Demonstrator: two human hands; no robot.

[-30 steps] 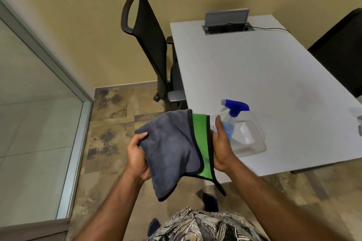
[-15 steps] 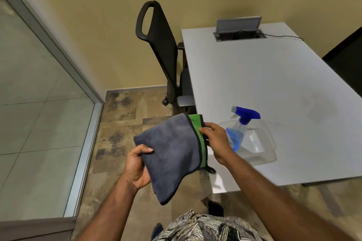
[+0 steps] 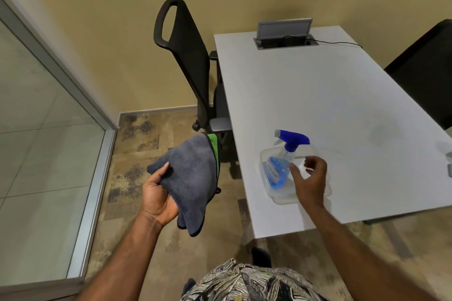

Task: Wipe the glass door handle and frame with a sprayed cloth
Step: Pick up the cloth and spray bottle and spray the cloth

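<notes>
The cloth [image 3: 188,178] is gripped in the left hand [image 3: 159,197], left of the spray bottle [image 3: 283,166] on the worktop [image 3: 342,105]. The right hand [image 3: 310,178] is spread over the bottle. The preparation step is judged current; the bottle is to be grasped and the cloth sprayed.

Lots of stuff half-hidden or chopped off in this one

The right hand [image 3: 310,179] covers part of the clear spray bottle [image 3: 281,168], so I can't tell if the fingers actually touch it, and the blue label is too blurry to read. The cloth [image 3: 189,178] drapes over the left hand [image 3: 157,197], hiding its fingers, and only a sliver of the cloth's green side shows. The second chair [image 3: 425,73] on the right is cut by the edge, same for a small grey thing [image 3: 449,166] at the table's [image 3: 318,105] right side, can't identify it. The glass panel [image 3: 36,142] on the left runs out of view, no handle visible. The near chair's [image 3: 190,68] seat sits mostly under the table.
</notes>
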